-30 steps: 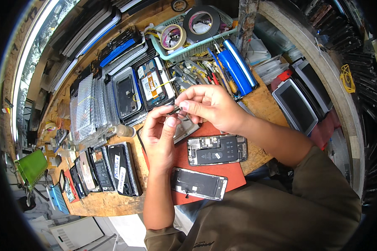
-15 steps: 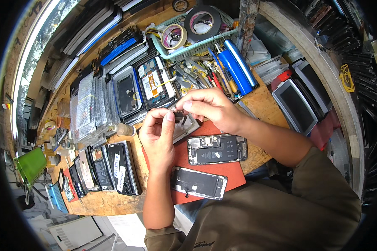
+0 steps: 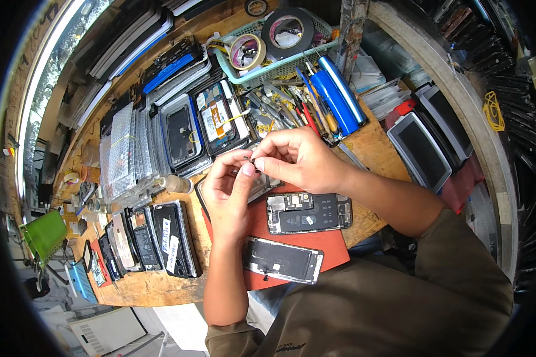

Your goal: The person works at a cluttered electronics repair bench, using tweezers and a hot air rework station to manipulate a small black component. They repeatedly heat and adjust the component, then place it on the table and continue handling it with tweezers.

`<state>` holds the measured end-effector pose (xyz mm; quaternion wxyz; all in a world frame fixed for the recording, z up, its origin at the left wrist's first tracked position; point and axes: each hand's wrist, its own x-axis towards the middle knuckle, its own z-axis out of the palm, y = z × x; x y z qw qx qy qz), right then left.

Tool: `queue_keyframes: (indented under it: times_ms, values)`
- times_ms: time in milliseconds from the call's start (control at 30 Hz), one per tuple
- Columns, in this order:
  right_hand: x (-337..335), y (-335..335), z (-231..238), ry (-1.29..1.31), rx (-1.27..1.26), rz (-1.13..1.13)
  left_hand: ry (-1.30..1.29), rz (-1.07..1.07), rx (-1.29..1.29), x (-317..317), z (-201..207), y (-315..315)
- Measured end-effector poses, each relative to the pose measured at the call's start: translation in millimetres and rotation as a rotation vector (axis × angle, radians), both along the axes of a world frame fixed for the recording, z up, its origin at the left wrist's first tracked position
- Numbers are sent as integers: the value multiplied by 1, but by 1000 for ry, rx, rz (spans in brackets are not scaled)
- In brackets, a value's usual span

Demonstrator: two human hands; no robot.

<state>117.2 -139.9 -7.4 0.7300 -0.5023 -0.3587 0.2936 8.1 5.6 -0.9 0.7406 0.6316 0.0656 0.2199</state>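
Note:
My left hand and my right hand meet fingertip to fingertip above the mat's far edge. Both are closed in a pinch on a small dark part; it is mostly covered by the fingers and too small to name by kind. Just below my right hand an opened phone lies on the red mat, its black battery and circuit board bare. Nearer to me a detached phone screen rests face down at a slant. Behind my hands a pale-rimmed device is partly hidden.
Several phones stand in a row at left. Bubble-wrapped packets and opened tablets lie beyond. Hand tools, a blue cylinder and a green basket with tape rolls line the back. Framed screens lean at right.
My fingertips have come closer together around the small dark part, which shows less now. My left hand has shifted slightly to the right. The phone and the screen have stayed put.

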Motion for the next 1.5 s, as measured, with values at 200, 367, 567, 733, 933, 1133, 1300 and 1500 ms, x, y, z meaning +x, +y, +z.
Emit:
queue_keyframes:
  times_ms: [200,367,567,733,933,1133,1300,1500]
  values:
    - [0,-1,1,-3,-24,-37,1,70,138,1,-3,1]
    - [-6,0,4,-206,-90,-168,18,117,158,1,-3,-2]
    - [-9,7,-3,-803,17,-470,51,165,179,0,-5,-1]
    - [-9,8,-8,-865,18,-512,-74,258,557,3,-13,1]
    - [-12,4,-6,-578,-83,-399,-51,234,502,3,-10,-1]
    - [-3,4,-5,143,-87,-86,17,110,9,2,-3,-2]
    - [0,0,-1,230,-131,-25,21,76,-152,2,0,1]
    - [0,2,-1,213,-142,-57,77,82,-139,3,-2,2]
